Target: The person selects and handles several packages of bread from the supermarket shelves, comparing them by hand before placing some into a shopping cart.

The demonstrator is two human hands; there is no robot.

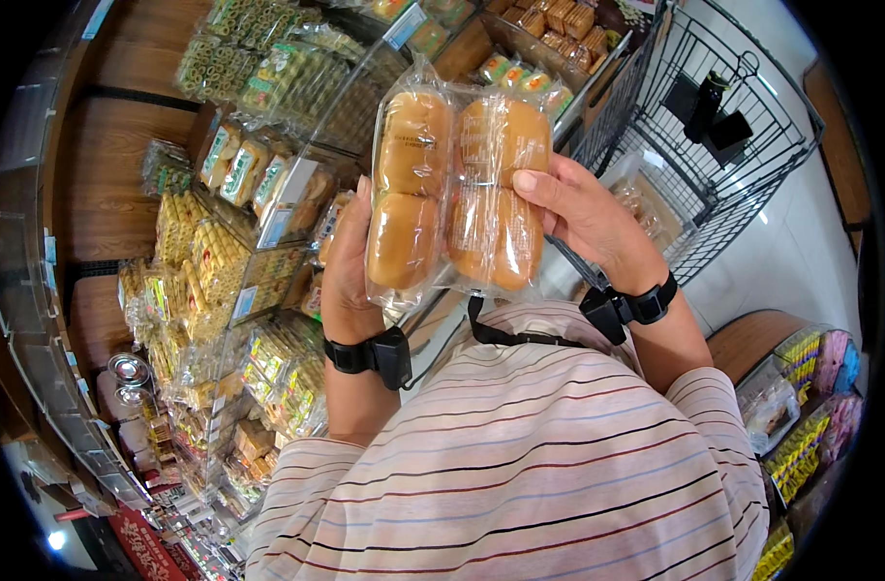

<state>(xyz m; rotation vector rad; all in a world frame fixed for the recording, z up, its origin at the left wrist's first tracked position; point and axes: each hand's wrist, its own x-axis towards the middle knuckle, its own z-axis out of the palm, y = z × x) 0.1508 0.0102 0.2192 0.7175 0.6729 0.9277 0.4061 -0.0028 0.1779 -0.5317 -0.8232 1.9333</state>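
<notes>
Two clear-film packs of golden bread rolls are held up side by side before my chest. My left hand (pixel 349 272) grips the outer edge of the left bread pack (pixel 405 232), thumb up along its side and fingers hidden behind. On the right bread pack (pixel 495 236), my right hand (pixel 584 207) presses its thumb against the front, with the other fingers at the edge and behind. Each pack shows rolls stacked one above another, and printing marks the film. Whether the two packs are joined cannot be told. Black bands with small devices circle both wrists.
A black wire shopping cart (pixel 704 160) stands at right, holding dark items and a bagged food pack (pixel 635 200). Shelves at left carry packaged pastries (pixel 235 167) and bagged yellow snack rolls (pixel 214 261) behind clear dividers. Another display with yellow packets (pixel 798 443) is at lower right.
</notes>
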